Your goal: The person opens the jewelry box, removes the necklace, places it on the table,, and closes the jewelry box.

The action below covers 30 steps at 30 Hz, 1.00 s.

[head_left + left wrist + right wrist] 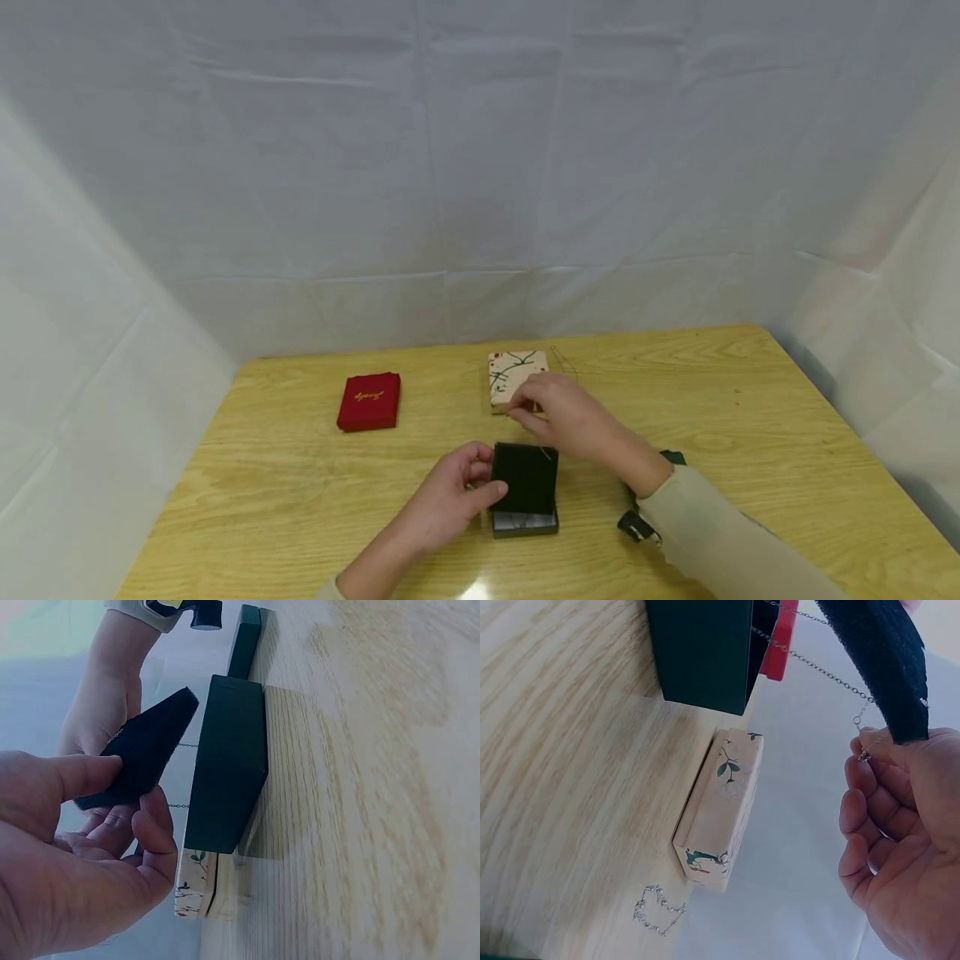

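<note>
Over a yellow wood-grain surface (292,492) walled by creased white cloth (480,167), a person's left hand (446,500) grips a square, black, velvety pad (525,479) above an open dark-green box (225,765), while the right hand (573,417) pinches a fine silver chain (831,676) running to the box.

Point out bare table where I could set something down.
Free: between red box and floral box; left of the left hand, nearer than the red box; far right, past the right sleeve. Crowded: the centre, with green box, pad and right hand; right of the floral box, where a loose chain lies.
</note>
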{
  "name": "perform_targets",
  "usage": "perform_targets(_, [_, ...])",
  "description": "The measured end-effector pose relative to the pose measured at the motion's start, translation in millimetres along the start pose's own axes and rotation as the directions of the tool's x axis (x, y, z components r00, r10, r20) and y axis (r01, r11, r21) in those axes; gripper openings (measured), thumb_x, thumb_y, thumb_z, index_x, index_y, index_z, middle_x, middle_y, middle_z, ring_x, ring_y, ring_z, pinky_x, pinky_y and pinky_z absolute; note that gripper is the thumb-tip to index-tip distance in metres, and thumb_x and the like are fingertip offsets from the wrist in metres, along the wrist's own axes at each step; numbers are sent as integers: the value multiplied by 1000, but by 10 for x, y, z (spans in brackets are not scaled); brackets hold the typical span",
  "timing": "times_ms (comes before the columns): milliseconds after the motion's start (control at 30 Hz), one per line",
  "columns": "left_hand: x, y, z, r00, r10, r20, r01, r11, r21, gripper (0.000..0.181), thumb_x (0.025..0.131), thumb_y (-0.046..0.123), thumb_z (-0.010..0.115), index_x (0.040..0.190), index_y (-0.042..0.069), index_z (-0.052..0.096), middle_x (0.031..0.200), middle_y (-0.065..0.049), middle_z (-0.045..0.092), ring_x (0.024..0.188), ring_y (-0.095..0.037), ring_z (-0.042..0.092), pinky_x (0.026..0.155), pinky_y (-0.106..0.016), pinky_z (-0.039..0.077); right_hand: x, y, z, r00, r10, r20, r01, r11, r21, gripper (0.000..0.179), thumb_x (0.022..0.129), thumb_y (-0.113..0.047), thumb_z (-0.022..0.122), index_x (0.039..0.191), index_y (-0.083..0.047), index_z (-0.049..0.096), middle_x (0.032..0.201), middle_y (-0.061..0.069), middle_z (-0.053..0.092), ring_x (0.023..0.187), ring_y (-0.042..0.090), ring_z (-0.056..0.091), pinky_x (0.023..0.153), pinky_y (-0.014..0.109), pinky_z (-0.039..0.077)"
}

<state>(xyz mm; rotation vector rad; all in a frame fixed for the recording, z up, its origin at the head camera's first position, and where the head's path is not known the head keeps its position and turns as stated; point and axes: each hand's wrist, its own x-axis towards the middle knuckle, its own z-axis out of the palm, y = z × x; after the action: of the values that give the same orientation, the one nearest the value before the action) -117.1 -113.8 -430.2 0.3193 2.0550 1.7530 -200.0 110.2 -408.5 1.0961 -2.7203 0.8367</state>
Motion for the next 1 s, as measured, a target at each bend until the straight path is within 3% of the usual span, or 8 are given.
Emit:
perform_targets(633, [7, -20, -7, 999, 10, -36, -8, 998, 54, 35, 100, 9, 70, 127, -7, 55, 115, -14, 75, 98, -20, 64, 83, -35, 53, -116, 92, -86, 995, 92, -35, -92, 995, 27, 3, 101, -14, 75, 98, -13, 77, 90, -10, 66, 80, 6, 59, 71, 28, 54])
perform_targets(1000, [14, -33, -12, 998, 7, -58, -5, 999, 35, 33, 99, 8, 70, 124, -5, 54, 113, -14, 76, 93, -18, 64, 79, -32, 51, -203, 118, -175, 990, 124, -72, -122, 992, 32, 5, 101, -13, 75, 99, -17, 77, 91, -10, 66, 81, 7, 57, 71, 29, 53])
